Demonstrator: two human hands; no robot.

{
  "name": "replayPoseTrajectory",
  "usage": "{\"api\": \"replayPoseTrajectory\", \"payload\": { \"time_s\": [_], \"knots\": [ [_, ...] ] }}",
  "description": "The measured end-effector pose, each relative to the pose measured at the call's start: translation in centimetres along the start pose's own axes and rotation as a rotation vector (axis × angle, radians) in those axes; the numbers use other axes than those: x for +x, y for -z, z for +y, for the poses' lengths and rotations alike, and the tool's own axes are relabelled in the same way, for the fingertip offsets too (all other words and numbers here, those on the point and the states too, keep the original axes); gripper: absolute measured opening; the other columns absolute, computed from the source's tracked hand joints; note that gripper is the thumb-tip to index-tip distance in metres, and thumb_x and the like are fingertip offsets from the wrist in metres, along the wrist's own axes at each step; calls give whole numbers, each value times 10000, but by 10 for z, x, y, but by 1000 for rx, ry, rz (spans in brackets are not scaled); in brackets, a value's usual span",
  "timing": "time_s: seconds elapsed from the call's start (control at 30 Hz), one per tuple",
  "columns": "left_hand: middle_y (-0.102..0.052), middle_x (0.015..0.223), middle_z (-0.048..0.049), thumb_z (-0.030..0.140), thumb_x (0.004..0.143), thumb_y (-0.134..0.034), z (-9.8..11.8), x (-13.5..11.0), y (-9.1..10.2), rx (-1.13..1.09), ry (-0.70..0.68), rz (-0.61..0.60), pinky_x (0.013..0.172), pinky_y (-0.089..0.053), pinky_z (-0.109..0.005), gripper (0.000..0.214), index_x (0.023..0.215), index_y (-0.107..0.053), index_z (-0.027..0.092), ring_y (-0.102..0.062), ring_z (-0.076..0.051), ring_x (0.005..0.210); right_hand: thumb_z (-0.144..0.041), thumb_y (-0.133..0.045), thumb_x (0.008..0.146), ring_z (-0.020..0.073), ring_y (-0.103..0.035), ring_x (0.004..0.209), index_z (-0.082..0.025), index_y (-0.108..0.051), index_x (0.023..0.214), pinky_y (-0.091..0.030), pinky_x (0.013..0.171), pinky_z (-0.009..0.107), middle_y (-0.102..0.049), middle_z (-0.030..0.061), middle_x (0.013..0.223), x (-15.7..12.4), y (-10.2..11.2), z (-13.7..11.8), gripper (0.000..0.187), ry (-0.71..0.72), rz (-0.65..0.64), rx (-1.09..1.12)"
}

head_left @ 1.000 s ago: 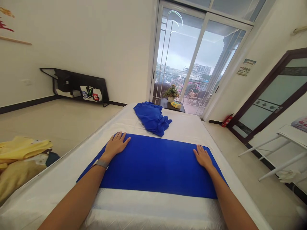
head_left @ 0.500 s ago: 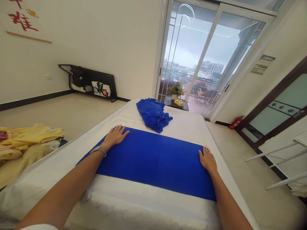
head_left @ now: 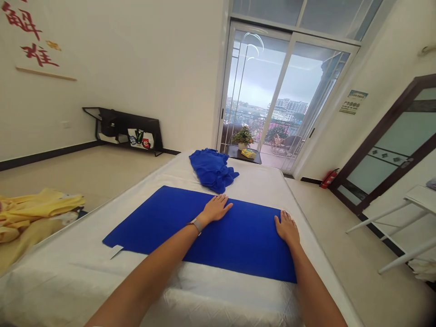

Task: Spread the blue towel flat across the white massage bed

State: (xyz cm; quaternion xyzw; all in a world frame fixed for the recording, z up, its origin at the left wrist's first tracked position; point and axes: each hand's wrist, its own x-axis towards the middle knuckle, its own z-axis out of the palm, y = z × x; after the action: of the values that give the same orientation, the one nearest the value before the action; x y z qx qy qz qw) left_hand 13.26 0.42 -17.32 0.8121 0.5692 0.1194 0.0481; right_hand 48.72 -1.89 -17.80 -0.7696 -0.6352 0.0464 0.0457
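Observation:
A flat blue cloth (head_left: 153,222), folded into a long rectangle, lies across the white mattress (head_left: 259,181). A small white tag (head_left: 116,251) sticks out at its near left corner. My left hand (head_left: 215,208) rests palm down near the middle of its far edge, fingers stretched out. At the right end, my right hand (head_left: 288,227) lies flat on the cloth by the far right corner, fingers extended. Beyond the cloth sits a crumpled blue cloth (head_left: 213,170) in a loose heap, apart from both hands.
Yellow and tan fabrics (head_left: 37,213) are piled left of the mattress. A small dark table (head_left: 235,154) with a potted plant (head_left: 243,136) and a yellow tissue pack (head_left: 248,153) stands past the far end. White-legged furniture (head_left: 418,200) is at the right.
My left hand has slid right along the cloth from its left end to the middle, uncovering the white tag. My right hand stays at the right end. The view has tilted up slightly.

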Motion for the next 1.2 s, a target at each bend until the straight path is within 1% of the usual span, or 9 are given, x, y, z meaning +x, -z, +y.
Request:
{"api": "replayPoseTrajectory", "payload": {
  "time_s": [0.07,0.13,0.27,0.47,0.7,0.87,0.97,1.07,1.2],
  "knots": [
    [-299,1672,-130,619,1038,-146,4,0,-5,-27,30,-45,1272,-143,-437,783,1595,-344,105,-223,-269,1568,-504,-145,1048,210,-123,1583,-77,-192,1649,-97,1282,401,-171,61,1717,-1,1,0,740,-1,-1,-3],
    [-252,1688,-117,656,1023,-142,-10,-5,-1,-45,73,-87,1277,-113,-448,820,1615,-292,109,-186,-267,1578,-505,-146,1048,212,-127,1582,-73,-195,1648,-99,1283,403,-171,62,1717,-1,1,-1,740,0,1,-9],
    [-196,1703,-102,681,1003,-129,-70,-23,20,-15,180,-141,1278,-93,-454,859,1633,-227,105,-141,-263,1587,-505,-147,1049,214,-125,1583,-73,-191,1649,-92,1284,406,-170,62,1717,-1,1,0,740,2,3,-22],
    [-184,1705,-119,681,993,-110,-157,-51,37,69,347,-86,1275,-113,-477,877,1632,-216,89,-141,-276,1586,-516,-155,1047,215,-132,1582,-83,-190,1651,-111,1284,411,-172,63,1717,3,-3,4,744,2,2,-34],
    [-205,1706,-104,670,1000,-143,-180,-61,43,69,381,-81,1267,-149,-499,832,1634,-239,140,-168,-285,1581,-516,-135,1055,207,-126,1584,-87,-172,1654,-127,1283,408,-173,55,1717,3,-2,3,738,-10,-11,-89],
    [-203,1709,-114,669,1002,-128,-192,-68,49,69,457,-44,1272,-125,-500,837,1636,-230,132,-164,-290,1581,-469,-118,1068,226,-193,1570,-77,-174,1650,-194,1264,413,-199,69,1710,-5,16,-8,704,-11,-51,-230],
    [-216,1705,-126,675,1001,-129,-193,-68,48,74,467,-27,1273,-118,-503,842,1632,-245,129,-159,-293,1582,-336,-217,1054,289,-219,1560,-46,-385,1579,-130,1266,491,-325,134,1663,-9,33,-28,623,15,-9,-447],
    [-240,1696,-137,675,1001,-137,-192,-67,44,91,464,-3,1272,-124,-505,843,1625,-269,124,-175,-301,1578,-166,-277,989,325,-230,1553,-11,-581,1432,-47,1259,521,-440,211,1584,-15,42,-74,560,102,98,-556],
    [-266,1685,-147,670,1005,-155,-194,-67,39,100,451,35,1268,-140,-510,833,1618,-291,124,-203,-312,1570,-261,-259,1023,281,-259,1548,-60,-445,1553,-88,1264,445,-398,170,1620,-28,25,-166,597,364,46,-286]
  ]
}}
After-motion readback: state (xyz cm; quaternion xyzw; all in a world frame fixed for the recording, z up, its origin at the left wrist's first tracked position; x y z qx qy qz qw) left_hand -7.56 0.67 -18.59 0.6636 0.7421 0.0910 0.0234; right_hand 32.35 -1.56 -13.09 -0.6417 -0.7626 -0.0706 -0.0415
